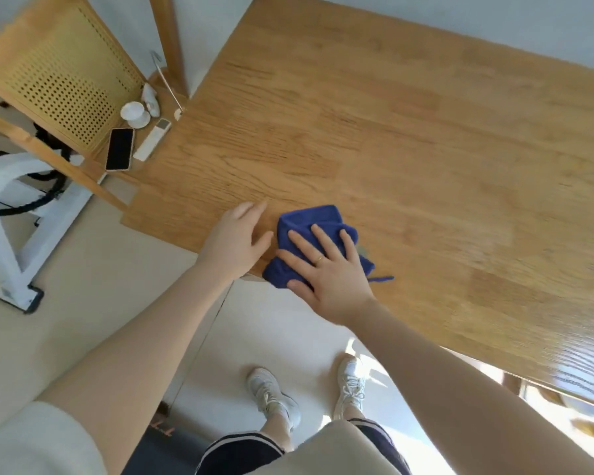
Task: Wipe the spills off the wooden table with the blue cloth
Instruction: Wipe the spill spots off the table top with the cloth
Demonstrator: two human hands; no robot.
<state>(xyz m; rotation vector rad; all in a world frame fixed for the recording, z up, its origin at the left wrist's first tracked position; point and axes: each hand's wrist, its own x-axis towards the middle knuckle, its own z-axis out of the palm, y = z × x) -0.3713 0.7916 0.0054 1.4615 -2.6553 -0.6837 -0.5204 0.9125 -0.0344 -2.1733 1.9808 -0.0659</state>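
Now the right hand [326, 269] presses flat, fingers spread, on the blue cloth [309, 228] at the wooden table [391, 132]'s near edge, the left hand [235, 240] apparently resting open and empty beside it.

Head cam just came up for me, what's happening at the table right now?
A person stands at the wooden table, wiping it. The right hand lies flat, fingers spread, pressing the bunched blue cloth against the top near the front edge. The left hand rests open on the wood just beside it, not touching the cloth. A phone, a remote and a white cup sit at the far left corner.
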